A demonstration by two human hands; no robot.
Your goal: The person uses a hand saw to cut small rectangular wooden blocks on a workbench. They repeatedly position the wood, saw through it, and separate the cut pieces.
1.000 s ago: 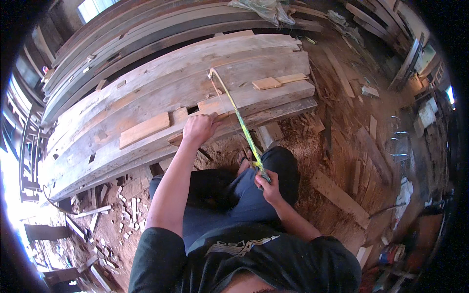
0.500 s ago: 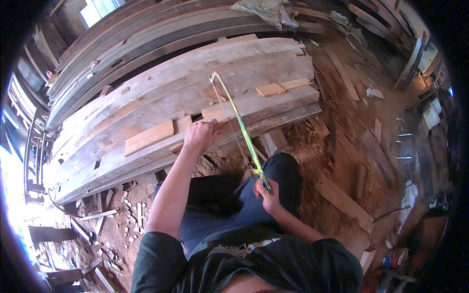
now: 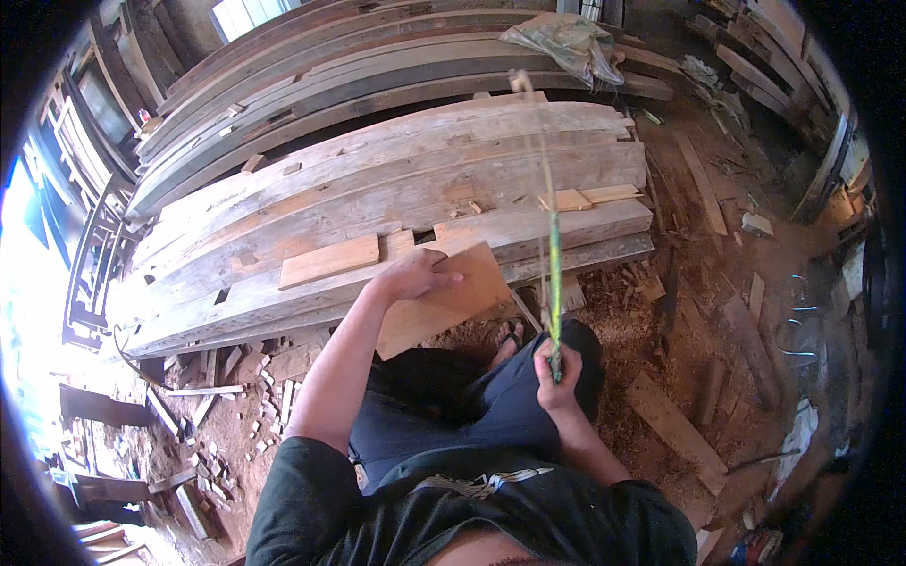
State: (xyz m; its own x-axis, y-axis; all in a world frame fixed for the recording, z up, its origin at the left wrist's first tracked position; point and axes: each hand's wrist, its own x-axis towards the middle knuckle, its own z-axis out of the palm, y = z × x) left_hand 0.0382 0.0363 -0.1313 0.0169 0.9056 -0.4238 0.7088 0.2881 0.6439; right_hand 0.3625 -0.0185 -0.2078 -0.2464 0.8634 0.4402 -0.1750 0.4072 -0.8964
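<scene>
My left hand (image 3: 413, 276) grips the upper edge of a flat, light-brown wooden board (image 3: 462, 302). The board is tilted in front of the near edge of a thick plank bench (image 3: 363, 198), above my lap. In my right hand (image 3: 559, 375) is the handle of a bow saw (image 3: 555, 255) with a yellow-green frame. It points up and away from me, right of the board and apart from it; its far end is blurred. Another flat board (image 3: 330, 261) lies on the bench, left of my left hand.
Small wood pieces (image 3: 568, 200) rest on the bench's right end. Long timbers (image 3: 377, 71) are stacked behind it, with a crumpled plastic sack (image 3: 576, 52) on top. Several small offcuts (image 3: 274, 401) litter the floor at left; loose planks (image 3: 675, 429) and sawdust lie at right.
The board has come off the bench edge and is tilted toward me in my left hand. The saw has swung right and more upright, away from the board. The view has shifted.
</scene>
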